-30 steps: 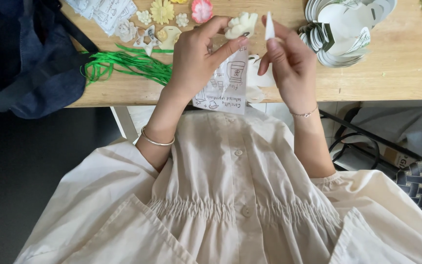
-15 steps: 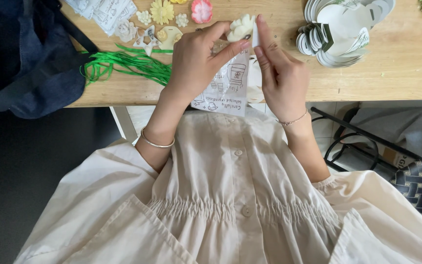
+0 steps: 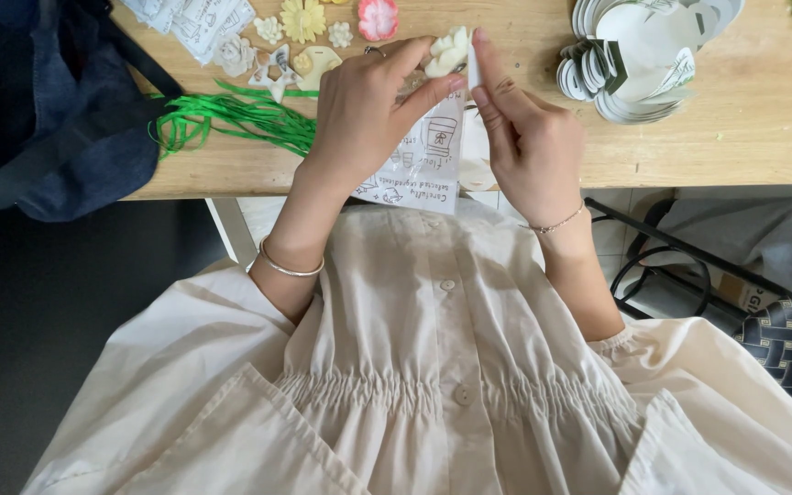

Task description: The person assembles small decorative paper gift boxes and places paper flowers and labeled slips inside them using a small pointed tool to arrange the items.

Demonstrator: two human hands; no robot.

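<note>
Head-worn view, steeply downward, close

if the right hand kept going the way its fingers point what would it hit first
Probably nothing soon: the right hand, pinching a small white paper piece beside the cream paper flower, points up-left across bare wooden table, though depth is unclear.

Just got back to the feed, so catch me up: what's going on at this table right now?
A person seated at a wooden table is working on a paper flower. The left hand pinches a cream paper flower over a printed paper sheet. The right hand holds a small white paper piece right against the flower's edge. Green paper strips, finished small flowers and a pile of cut white paper shapes lie around on the table.
</note>
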